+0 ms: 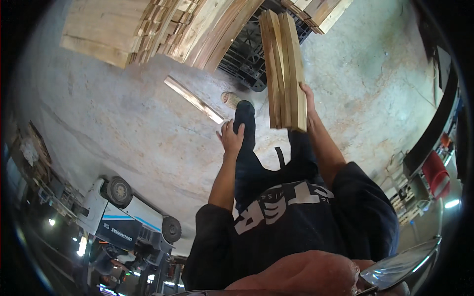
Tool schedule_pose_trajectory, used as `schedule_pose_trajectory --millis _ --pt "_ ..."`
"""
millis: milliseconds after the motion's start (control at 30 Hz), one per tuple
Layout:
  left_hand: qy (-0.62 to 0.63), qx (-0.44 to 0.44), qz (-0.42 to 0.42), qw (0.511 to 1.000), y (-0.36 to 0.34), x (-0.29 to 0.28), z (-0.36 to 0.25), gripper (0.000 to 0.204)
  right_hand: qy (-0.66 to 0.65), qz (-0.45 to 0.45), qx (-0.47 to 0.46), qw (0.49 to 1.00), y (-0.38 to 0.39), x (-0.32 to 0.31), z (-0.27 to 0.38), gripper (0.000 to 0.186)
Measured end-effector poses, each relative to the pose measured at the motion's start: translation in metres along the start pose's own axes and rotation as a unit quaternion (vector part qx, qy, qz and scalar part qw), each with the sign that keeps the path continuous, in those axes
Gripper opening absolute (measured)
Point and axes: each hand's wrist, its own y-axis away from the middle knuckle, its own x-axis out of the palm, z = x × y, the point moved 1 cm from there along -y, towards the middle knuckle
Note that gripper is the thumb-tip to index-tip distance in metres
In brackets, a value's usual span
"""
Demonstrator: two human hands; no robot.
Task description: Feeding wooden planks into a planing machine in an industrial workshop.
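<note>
Boards of long, pale-brown wood [285, 64] touch bare right hand [309, 102], grip unclear; bare left hand [230, 139], fingers spread, meets dark-trousered knee [245, 109].

Forklift [131, 209] at Lower Left, Stained Concrete Floor [123, 108] Across the Middle

The forklift is white and dark with a blue stripe, two dark-tyred wheels [119, 191] showing. At the left edge of the frame lies mixed clutter [44, 170], including a pale crumpled bundle [28, 152]. Toward the right edge is a red object [436, 173], its kind unclear. Bright lights [451, 203] glow at lower right and lower left.
</note>
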Motion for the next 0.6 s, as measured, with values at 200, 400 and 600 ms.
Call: schedule_pose_trajectory --millis 200,400,600 --pt "0.551 -0.098 0.170 0.811 0.000 -0.018 -0.158 0.076 -0.042 -0.007 0.044 0.998 0.143 -0.003 0.003 0.072" --pt "0.613 0.039 0.227 0.756 0.004 -0.074 -0.326 0.069 -0.123 0.058 0.020 0.991 0.215 -0.022 0.033 0.075" --pt "0.607 0.131 0.247 0.744 0.052 -0.086 -0.466 0.066 -0.169 0.139 -0.033 0.975 0.280 -0.037 0.131 0.078"
